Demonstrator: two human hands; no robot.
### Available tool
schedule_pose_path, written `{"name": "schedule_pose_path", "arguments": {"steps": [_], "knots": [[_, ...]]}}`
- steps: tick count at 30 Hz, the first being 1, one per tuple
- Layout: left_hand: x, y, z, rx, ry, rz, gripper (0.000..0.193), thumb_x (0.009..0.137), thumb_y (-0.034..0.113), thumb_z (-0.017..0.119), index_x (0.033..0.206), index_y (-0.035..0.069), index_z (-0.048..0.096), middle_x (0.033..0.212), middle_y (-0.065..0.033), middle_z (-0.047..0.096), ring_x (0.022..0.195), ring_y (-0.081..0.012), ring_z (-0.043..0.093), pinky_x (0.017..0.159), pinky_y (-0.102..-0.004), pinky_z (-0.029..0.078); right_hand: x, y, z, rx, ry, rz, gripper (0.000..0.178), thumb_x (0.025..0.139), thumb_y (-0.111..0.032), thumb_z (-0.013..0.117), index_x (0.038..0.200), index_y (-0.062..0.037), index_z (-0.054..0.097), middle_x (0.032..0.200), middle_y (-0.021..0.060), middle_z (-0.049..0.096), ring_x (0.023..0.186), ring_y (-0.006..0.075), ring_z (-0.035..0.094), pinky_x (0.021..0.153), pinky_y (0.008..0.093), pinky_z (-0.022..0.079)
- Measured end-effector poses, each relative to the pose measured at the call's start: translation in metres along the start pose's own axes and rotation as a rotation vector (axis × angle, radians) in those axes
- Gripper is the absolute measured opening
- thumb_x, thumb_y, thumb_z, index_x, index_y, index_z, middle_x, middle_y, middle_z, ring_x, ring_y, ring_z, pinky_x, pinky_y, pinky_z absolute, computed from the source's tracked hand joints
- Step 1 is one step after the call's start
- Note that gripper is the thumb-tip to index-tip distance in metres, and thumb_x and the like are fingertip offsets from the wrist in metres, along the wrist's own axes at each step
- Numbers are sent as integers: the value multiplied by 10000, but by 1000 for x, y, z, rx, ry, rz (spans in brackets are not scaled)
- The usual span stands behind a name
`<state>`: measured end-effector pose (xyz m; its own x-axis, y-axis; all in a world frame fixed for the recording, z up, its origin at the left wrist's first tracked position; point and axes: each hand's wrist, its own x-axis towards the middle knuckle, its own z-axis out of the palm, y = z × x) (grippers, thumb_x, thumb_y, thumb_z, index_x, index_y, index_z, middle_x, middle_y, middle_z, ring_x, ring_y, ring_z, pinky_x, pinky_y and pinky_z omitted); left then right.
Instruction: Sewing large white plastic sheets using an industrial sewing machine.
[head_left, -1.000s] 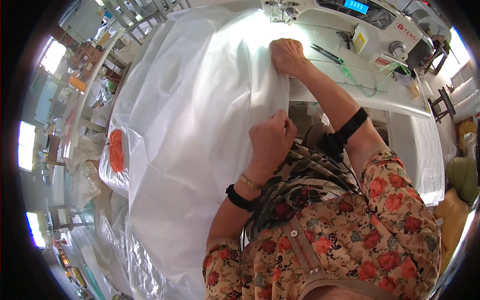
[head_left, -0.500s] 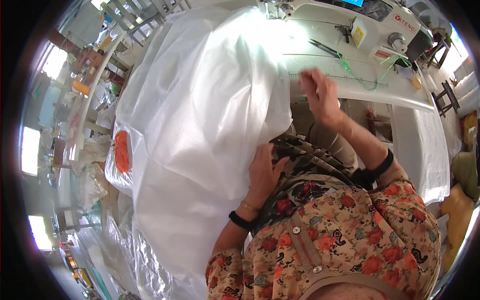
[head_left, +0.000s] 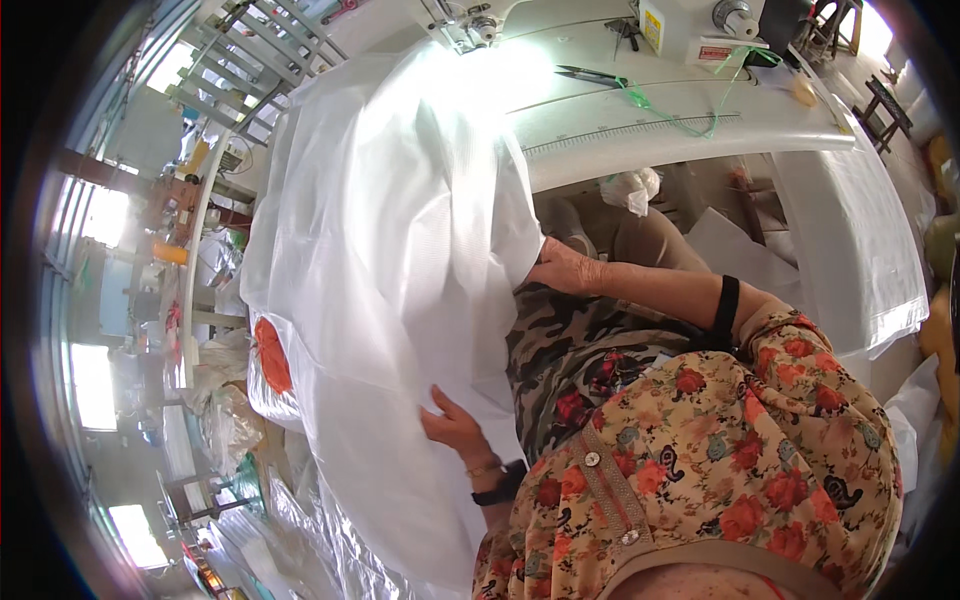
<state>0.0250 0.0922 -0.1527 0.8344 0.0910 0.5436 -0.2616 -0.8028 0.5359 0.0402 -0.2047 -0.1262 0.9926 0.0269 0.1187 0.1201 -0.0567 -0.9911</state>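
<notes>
A large white woven plastic sheet [head_left: 390, 270] drapes in folds from the lit sewing machine head [head_left: 478, 28] down over the left side of my lap. My right hand [head_left: 565, 268] is closed on the sheet's right edge, just above my lap; its fingertips are partly hidden by the material. Lower and to the left, my left hand [head_left: 457, 428] rests against the sheet with its thumb apart from the fingers. Black thread snips [head_left: 590, 76] tied to a green cord [head_left: 690, 128] lie on the machine table [head_left: 660, 110], away from both hands.
A ruler strip [head_left: 640, 127] runs along the table's front edge. White sheeting [head_left: 850, 240] hangs off the table at the right. On the left, an orange-red bundle [head_left: 271, 356] sits by the sheet in clear plastic. A small white bag [head_left: 632, 190] shows beneath the table.
My right hand has come down from the table edge and taken hold of the sheet's edge. My left hand has moved lower and left across the sheet. The view has shifted.
</notes>
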Motion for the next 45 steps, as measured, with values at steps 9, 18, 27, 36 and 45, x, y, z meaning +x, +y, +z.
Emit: {"name": "schedule_pose_path", "arguments": {"steps": [9,18,27,36,45], "knots": [[56,109,-13,-456,-49,279,132,895,69,604,991,-21,608,908,-110,612,791,-218,566,672,-309,475,-19,-11,9,212,-204,154,317,962,-254,561,1071,29,654,979,48,678,924,111,604,870,280,487],[61,182,41,-113,-457,533,366,803,130,657,1118,0,525,1108,-172,531,1010,-368,528,832,-446,443,-27,-3,12,245,-184,21,257,964,-138,532,1135,48,583,1049,49,633,986,96,544,888,282,466],[61,164,53,-503,-387,336,205,825,53,615,1014,-16,577,912,-144,607,848,-314,590,754,-398,477,-31,-12,4,405,-16,88,384,959,-251,584,1201,39,514,1034,63,626,960,116,578,875,287,480],[77,159,56,-663,-496,242,173,843,73,653,989,-15,625,851,-83,628,720,-172,569,658,-309,463,-26,-35,-2,-3,402,27,298,922,-257,644,996,17,554,879,39,612,803,77,564,719,246,484],[97,199,69,-365,-470,466,281,808,278,711,884,27,611,802,-97,622,724,-256,596,654,-380,464,-33,-31,22,141,387,-143,223,945,-137,592,1092,29,569,937,67,612,876,90,551,804,256,479]]}}
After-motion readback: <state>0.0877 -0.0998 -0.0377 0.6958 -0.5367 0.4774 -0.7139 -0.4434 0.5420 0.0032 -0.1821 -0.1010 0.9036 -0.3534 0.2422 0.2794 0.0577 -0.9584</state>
